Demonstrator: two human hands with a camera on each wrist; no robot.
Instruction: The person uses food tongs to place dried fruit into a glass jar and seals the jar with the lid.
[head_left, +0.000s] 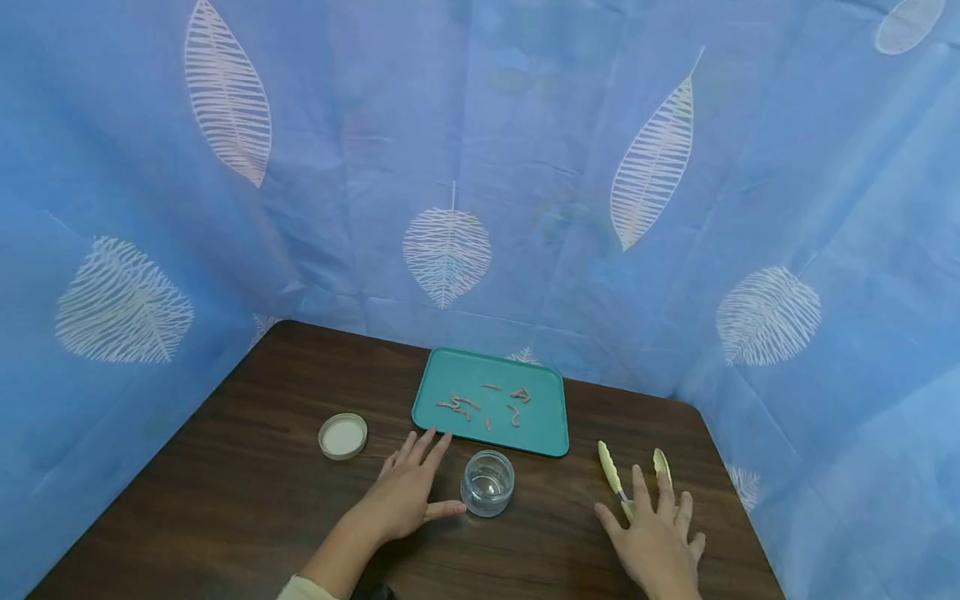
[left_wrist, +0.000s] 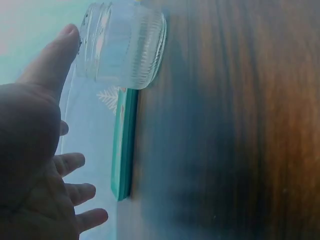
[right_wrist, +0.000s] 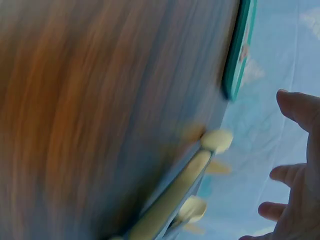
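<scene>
Sleeve [head_left: 307, 588], right hand [head_left: 658, 542] half-hiding tongs [head_left: 610, 468], jar [head_left: 487, 485] before tray [head_left: 543, 429]

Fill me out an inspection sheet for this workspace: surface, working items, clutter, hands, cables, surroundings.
Surface: dark wood-grain table.
Working items: lidless glass jar; round lid lying apart, to its left; teal tray bearing pinkish worm-like pieces; yellow-tipped tongs, arms spread.
Clutter: one dark object at the head view's bottom edge, too cropped to identify.
Hands: left hand has its thumb beside the jar, contact unclear; right hand is over the tongs, fingers spread, not gripping them.
Cables: nothing seen.
Surroundings: blue curtain with white leaf prints behind the table.
</scene>
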